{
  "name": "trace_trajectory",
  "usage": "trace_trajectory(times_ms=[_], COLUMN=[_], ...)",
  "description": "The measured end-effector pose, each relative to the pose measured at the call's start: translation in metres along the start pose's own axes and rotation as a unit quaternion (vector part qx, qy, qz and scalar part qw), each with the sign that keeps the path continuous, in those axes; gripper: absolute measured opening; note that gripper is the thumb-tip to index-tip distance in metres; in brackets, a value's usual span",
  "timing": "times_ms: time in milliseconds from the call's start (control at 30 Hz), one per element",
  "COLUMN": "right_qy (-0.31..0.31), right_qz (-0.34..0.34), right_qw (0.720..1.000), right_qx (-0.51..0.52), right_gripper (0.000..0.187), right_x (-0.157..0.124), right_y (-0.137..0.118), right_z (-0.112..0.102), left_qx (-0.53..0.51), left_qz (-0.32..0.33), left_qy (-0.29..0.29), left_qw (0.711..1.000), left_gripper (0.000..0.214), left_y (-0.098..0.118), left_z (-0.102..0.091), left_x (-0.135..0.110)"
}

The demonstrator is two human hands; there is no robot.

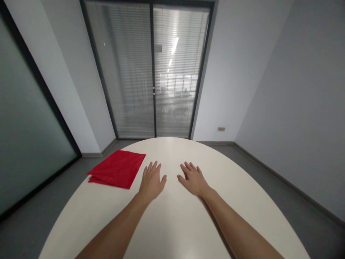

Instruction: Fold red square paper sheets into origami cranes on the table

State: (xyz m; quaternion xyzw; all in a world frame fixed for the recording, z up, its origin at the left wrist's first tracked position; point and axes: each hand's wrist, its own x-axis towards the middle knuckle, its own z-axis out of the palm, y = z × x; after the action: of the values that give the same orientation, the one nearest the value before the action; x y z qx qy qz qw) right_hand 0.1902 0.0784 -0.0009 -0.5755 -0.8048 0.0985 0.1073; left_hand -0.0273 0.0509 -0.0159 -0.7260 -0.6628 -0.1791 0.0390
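I see both hands flat, palms down, on a white oval table (172, 223); left hand (151, 181) and right hand (193, 178) sit side by side near the middle, fingers spread and pointing away, thumbs turned toward each other with a gap between; neither holds anything; a folded red cloth (117, 168) lies on the table just left of the left hand, close but apart from the fingers, and its near left corner shows layered edges; bare forearms run in from the bottom edge; beyond the table, a glass double door with slatted blinds (153, 72); grey floor and grey walls around.
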Motion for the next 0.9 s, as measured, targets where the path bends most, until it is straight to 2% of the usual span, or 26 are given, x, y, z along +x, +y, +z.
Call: trace_trajectory(times_ms=[133,200,300,400,700,900], right_qy=[-0.01,-0.013,-0.011,-0.011,-0.008,-0.015], right_qz=[0.004,0.003,-0.001,-0.003,-0.007,-0.002], right_qw=[1.0,1.0,1.0,1.0,1.0,1.0], right_qx=[-0.004,-0.005,-0.005,-0.001,0.006,0.006], right_gripper=[0.07,0.07,0.069,0.069,0.069,0.069], right_x=[-0.001,-0.002,-0.004,-0.006,-0.005,-0.005], right_y=[-0.001,-0.001,-0.001,-0.001,0.001,0.001], right_z=[-0.001,-0.002,-0.003,-0.004,-0.002,-0.003], left_qx=[0.058,0.09,0.127,0.139,0.122,0.111], left_qz=[-0.049,-0.094,-0.167,-0.203,-0.209,-0.197], left_qy=[0.101,0.126,0.105,0.075,0.05,0.059], left_qw=[0.992,0.983,0.972,0.966,0.969,0.972], left_gripper=[0.055,0.058,0.066,0.065,0.057,0.057], left_y=[-0.003,-0.008,-0.018,-0.024,-0.022,-0.022], left_z=[-0.011,-0.015,-0.015,-0.011,-0.011,-0.01], left_x=[0.002,0.003,0.003,0.002,0.003,0.002])
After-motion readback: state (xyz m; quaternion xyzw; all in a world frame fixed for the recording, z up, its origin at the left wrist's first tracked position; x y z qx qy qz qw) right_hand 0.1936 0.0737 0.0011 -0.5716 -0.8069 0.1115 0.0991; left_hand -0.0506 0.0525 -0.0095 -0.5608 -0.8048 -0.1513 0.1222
